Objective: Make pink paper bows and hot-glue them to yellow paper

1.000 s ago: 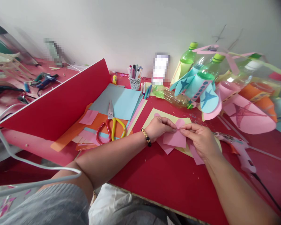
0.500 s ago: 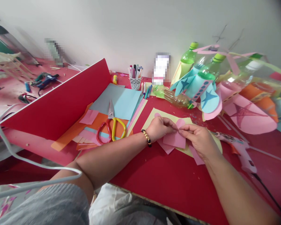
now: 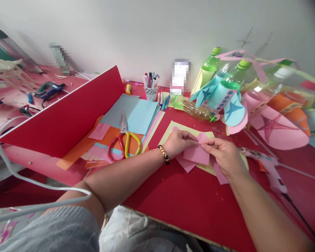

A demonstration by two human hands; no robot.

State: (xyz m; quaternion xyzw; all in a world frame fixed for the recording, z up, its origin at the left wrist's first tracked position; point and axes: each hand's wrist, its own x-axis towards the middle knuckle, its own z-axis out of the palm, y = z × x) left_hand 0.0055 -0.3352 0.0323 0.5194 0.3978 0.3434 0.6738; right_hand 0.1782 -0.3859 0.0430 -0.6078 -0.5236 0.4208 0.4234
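Both my hands pinch one small pink paper piece (image 3: 198,154) by its upper part, thumbs against fingers. My left hand (image 3: 179,142), with a gold and black bracelet at the wrist, grips its left side; my right hand (image 3: 222,154) grips the right side. The fingertips are close together and cover part of the paper. Beneath the hands lies a pale yellow sheet (image 3: 170,128) with more pink pieces on it, one poking out at the lower right (image 3: 222,174). To the right of my right hand rests a pink hot glue gun (image 3: 271,166).
Scissors with red and yellow handles (image 3: 124,140) lie on coloured paper left of my arm. A red board (image 3: 68,112) stands upright further left. Behind are a pen cup (image 3: 151,92), a lying bottle (image 3: 194,107) and several paper-decorated bottles (image 3: 232,91). A white cable (image 3: 42,185) crosses the lower left.
My right fingertips have shifted very slightly right along the pink paper, opening a small gap from the left fingertips. Otherwise the scene looks the same.
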